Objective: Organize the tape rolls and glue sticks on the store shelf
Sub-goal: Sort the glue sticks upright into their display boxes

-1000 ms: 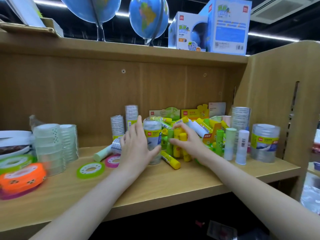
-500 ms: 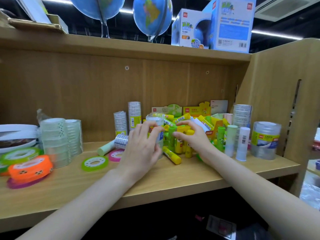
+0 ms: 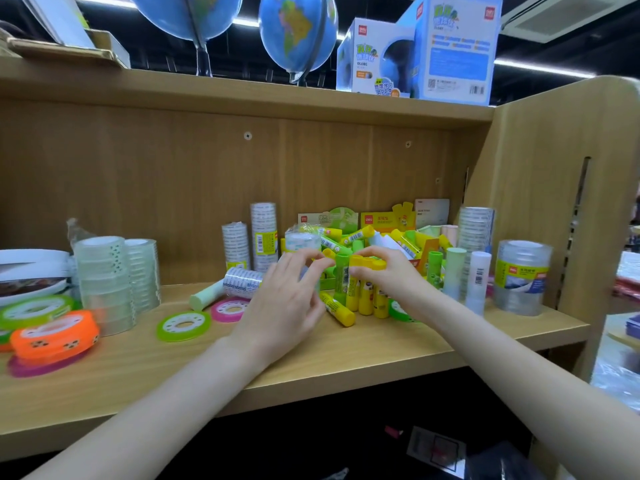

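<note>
A heap of yellow and green glue sticks [image 3: 349,237] fills the middle of the wooden shelf [image 3: 346,355]. My right hand [image 3: 388,277] is closed around a bunch of upright yellow glue sticks [image 3: 367,264] at the front of the heap. My left hand [image 3: 287,303] wraps a clear tape stack [image 3: 303,241] from the front, its fingertips beside a green glue stick [image 3: 341,277]. One yellow glue stick [image 3: 337,310] lies loose between my hands. Flat tape rolls, green [image 3: 183,325] and pink [image 3: 230,308], lie to the left.
Clear tape stacks [image 3: 114,282] and an orange roll [image 3: 55,336] sit far left. Tall tape tubes [image 3: 265,237] stand behind. Upright mint [image 3: 454,275] and white [image 3: 479,284] sticks and a big tape stack [image 3: 521,278] stand right, by the side panel [image 3: 540,202]. Globes [image 3: 298,32] stand overhead.
My right hand has gathered the yellow sticks upright and lifted slightly. My left hand has shifted right on the tape stack, toward the green stick.
</note>
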Action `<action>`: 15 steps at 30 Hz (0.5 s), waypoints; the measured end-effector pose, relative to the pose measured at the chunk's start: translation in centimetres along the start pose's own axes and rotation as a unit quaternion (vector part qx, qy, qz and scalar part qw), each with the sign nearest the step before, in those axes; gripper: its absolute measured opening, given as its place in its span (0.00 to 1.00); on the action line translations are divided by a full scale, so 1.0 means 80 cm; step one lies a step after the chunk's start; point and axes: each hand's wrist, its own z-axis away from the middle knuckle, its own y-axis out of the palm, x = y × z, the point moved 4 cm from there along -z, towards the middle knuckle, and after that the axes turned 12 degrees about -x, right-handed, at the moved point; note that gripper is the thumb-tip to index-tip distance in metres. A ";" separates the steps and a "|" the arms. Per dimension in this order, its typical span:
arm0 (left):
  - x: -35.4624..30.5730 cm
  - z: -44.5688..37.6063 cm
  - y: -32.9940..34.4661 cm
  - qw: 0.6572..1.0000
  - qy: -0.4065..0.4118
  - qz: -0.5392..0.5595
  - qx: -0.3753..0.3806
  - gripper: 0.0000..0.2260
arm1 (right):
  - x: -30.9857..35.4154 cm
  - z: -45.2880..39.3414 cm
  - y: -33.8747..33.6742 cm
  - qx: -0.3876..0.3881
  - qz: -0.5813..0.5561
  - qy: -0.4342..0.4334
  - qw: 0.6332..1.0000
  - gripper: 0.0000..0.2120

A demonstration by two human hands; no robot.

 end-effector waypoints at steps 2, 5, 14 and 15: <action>-0.002 0.000 0.002 1.000 0.005 0.003 0.010 0.21 | 0.000 0.003 -0.003 0.009 -0.030 0.022 0.999 0.15; -0.004 0.000 0.004 1.000 0.000 0.018 0.025 0.21 | 0.001 0.004 -0.013 0.021 -0.060 0.044 0.997 0.12; -0.043 -0.023 0.026 0.999 0.020 0.022 0.043 0.25 | -0.015 -0.027 -0.053 0.055 0.148 -0.091 0.983 0.16; -0.046 -0.026 0.035 0.998 0.022 0.015 0.050 0.25 | -0.024 -0.026 -0.050 0.097 0.192 -0.103 0.971 0.17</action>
